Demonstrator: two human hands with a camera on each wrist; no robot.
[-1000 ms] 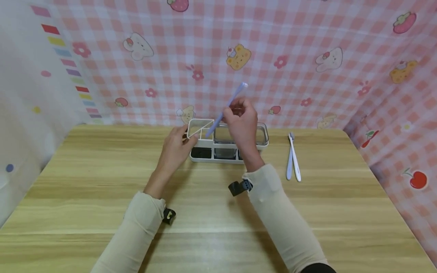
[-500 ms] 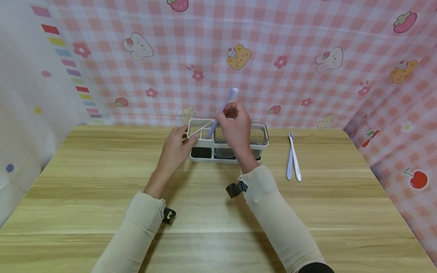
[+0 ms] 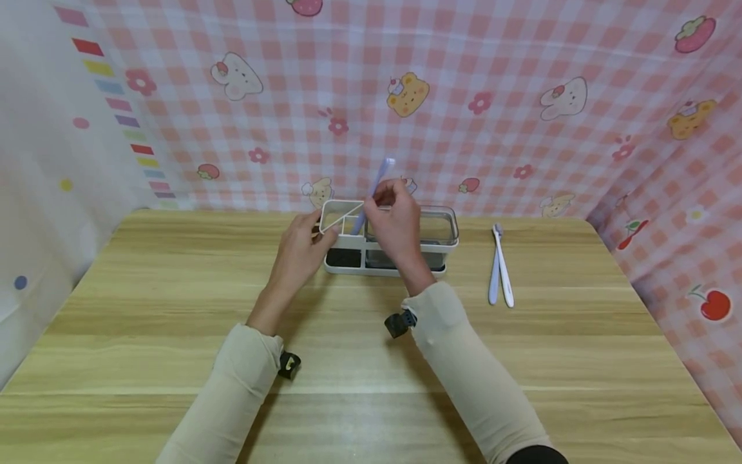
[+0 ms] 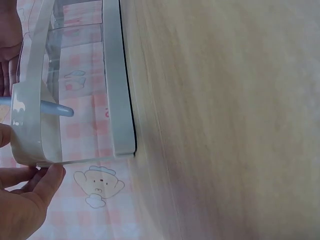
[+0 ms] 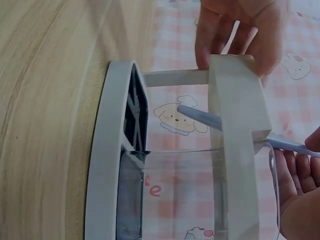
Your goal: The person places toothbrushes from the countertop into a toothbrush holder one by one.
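A white and clear organiser stands at the table's far edge. My left hand grips its left end. My right hand pinches a pale blue toothbrush that leans up to the right. The toothbrush's lower end sits inside the organiser's left compartment, above the base. Two more toothbrushes, one blue and one white, lie on the table to the right.
The wooden table is backed by a pink checked cloth with cartoon prints on the back and right. A white curtain hangs at the left.
My right hand has lowered the blue toothbrush further into the organiser's left compartment and shifted slightly left. My left hand has kept its hold on the organiser's end.
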